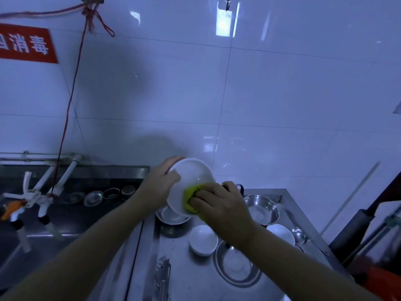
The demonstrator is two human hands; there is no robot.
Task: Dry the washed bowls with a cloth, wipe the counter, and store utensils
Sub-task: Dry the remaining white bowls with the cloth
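Left hand (161,187) grips the white bowl (191,181) by its rim, right hand (219,205) presses a green cloth (191,197) inside at 5 o'clock, above the desk (186,279).

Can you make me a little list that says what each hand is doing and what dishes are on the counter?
left hand: left hand holds the white bowl by its rim, tilted, above the counter
right hand: right hand presses the green cloth into the bowl
counter: steel counter with a small white bowl, a second white bowl and a metal bowl
flat dish: metal plate near the front
utensils: tongs and a ladle
left side: sink with taps
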